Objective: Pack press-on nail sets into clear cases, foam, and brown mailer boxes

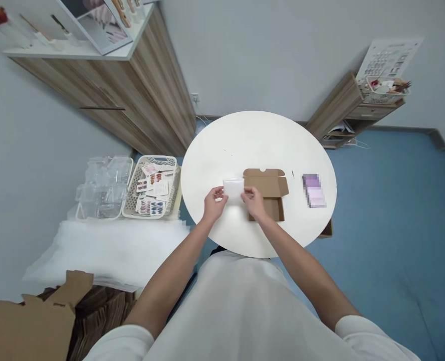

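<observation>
A small white rectangular packet (233, 188), its contents not readable, is held up above the table between both hands. My left hand (214, 203) pinches its left edge, and my right hand (253, 201) grips the right edge near the lower corner. Just right of the packet lies an open brown cardboard box (265, 185), its lid folded back and its tray partly behind my right hand and forearm. Farther right on the table is a purple and pink item (313, 190), blurred into blocks.
The round white table (260, 135) carries the work. To the left stand a white basket of nail-design cards (155, 188), clear plastic boxes (105, 180) and a stack of white wrapping sheets (105, 250). Flattened cardboard (98, 316) fills a carton at lower left.
</observation>
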`<action>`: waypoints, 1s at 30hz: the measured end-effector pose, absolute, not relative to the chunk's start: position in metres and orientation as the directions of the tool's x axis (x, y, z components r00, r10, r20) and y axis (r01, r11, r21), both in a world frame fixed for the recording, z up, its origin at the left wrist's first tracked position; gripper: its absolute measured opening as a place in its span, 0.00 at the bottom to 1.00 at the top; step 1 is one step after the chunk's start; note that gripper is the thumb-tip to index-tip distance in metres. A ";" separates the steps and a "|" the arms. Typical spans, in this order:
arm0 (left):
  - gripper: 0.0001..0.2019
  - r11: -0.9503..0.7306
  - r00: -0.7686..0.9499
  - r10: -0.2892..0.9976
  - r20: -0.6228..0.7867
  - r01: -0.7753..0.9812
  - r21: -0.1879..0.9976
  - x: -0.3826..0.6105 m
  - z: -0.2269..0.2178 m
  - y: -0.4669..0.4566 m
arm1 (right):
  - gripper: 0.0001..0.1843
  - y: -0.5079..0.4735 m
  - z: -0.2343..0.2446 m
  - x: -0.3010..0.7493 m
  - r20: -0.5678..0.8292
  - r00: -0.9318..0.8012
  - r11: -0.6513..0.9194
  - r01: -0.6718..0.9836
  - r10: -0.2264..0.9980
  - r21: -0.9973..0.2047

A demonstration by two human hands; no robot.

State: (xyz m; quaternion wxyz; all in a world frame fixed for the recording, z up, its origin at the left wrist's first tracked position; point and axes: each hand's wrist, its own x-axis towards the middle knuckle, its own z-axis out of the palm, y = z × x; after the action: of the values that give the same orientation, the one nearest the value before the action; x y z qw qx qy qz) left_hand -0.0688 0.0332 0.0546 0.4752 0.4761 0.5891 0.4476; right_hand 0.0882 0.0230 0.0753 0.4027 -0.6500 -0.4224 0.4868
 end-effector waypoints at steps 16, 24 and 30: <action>0.13 0.273 -0.022 0.952 -0.304 0.507 0.818 0.061 0.036 -0.022 | 0.20 -0.037 0.044 0.212 -0.282 0.115 -0.279 0.697 0.953 -0.661; 0.11 0.214 0.055 0.945 -0.323 0.643 0.736 0.062 0.038 -0.023 | 0.19 -0.032 0.033 0.213 -0.338 -0.056 -0.160 0.801 0.940 -0.577; 0.12 0.131 0.110 0.945 -0.307 0.734 0.667 0.068 0.037 -0.030 | 0.23 -0.039 0.036 0.212 -0.370 -0.138 -0.122 0.792 0.919 -0.598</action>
State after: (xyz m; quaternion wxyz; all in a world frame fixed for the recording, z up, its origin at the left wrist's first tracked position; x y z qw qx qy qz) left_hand 0.0682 -0.0300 0.0369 0.3748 0.6438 0.6520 0.1412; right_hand 0.2125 -0.0390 0.0359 0.0854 -0.6509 -0.6571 0.3705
